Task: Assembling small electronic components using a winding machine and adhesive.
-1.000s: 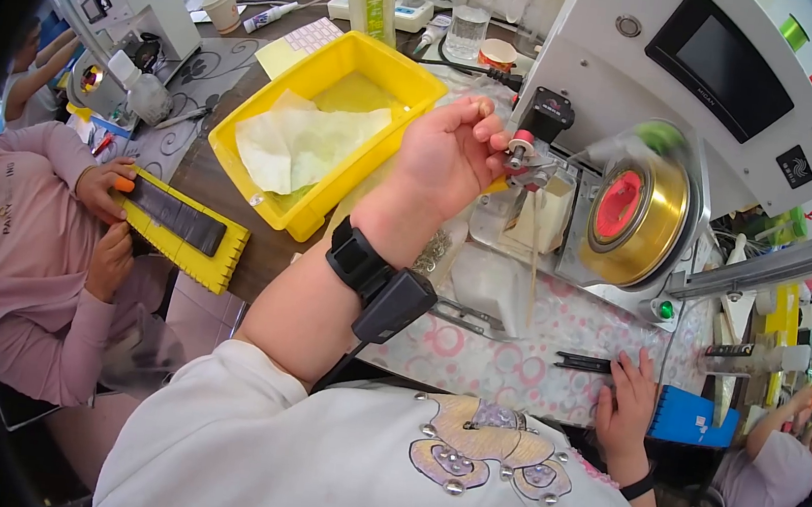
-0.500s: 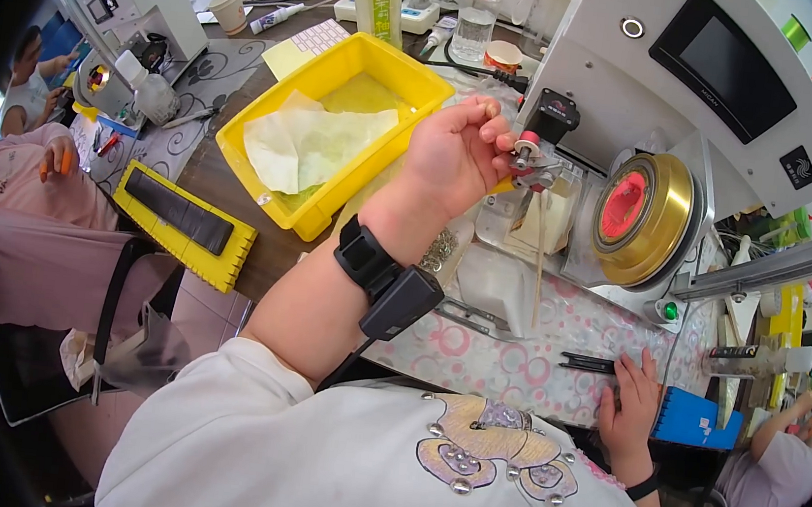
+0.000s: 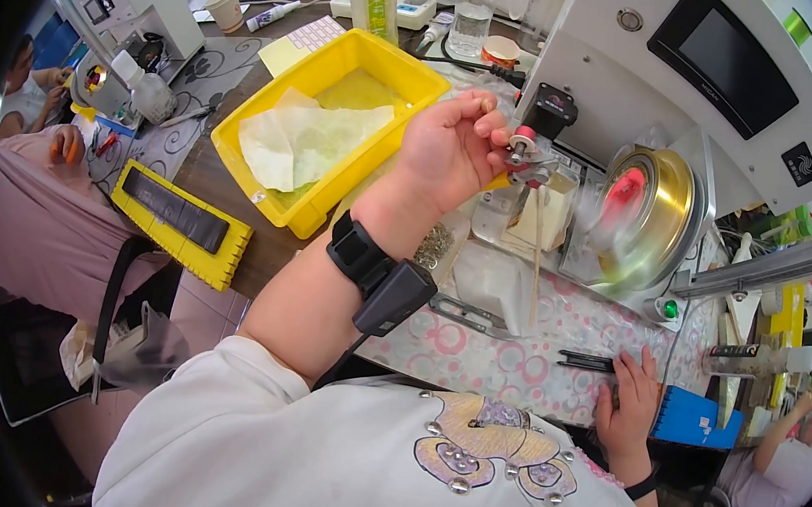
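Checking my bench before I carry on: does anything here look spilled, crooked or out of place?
Nothing is spilled or broken. The gold spool looks smeared, likely from spinning. Crumpled paper lies loose in the yellow bin.

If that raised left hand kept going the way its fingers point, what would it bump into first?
The left hand already pinches the small red-and-silver knob; past it probably comes the blurred brass-coloured round spool, though depth is unclear.

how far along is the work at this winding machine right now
Partway, it seems. Already running: the brass-coloured spool is blurred, so it is spinning. In hand: the left hand pinches the small red-capped guide beside it; the right hand rests by a black tool. Left: the spinning has not stopped.
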Action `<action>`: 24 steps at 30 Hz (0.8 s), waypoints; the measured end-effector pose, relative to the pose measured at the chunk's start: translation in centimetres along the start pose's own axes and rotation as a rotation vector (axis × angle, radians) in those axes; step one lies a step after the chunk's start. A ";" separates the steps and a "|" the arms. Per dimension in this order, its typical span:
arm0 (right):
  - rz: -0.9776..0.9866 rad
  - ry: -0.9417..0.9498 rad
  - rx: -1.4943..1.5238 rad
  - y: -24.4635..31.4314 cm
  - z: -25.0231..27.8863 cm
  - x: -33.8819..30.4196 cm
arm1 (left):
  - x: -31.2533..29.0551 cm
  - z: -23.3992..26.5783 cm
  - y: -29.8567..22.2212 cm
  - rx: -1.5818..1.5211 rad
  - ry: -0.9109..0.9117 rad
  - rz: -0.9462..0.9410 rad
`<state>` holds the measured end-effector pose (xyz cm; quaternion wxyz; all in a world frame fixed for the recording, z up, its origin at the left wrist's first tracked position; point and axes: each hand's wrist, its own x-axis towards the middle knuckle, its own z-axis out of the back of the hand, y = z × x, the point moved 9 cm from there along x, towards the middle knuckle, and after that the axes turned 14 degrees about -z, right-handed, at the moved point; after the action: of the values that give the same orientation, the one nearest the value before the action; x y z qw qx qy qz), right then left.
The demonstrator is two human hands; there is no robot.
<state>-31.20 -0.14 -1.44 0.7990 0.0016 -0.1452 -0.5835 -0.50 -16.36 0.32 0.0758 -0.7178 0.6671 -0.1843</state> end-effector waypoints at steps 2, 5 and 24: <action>0.001 -0.005 0.002 0.0 0.0 0.0 | 0.0 -0.1 0.0 -0.001 0.012 0.005; -0.018 -0.006 0.000 0.0 0.1 0.0 | 0.0 -0.2 0.0 0.003 0.027 0.009; -0.037 0.014 0.019 0.1 0.1 0.0 | -0.1 -0.3 0.0 -0.006 0.043 0.012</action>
<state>-31.14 -0.16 -1.36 0.7891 0.0161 -0.1452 -0.5966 -0.57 -16.20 0.61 0.0606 -0.7097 0.6736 -0.1973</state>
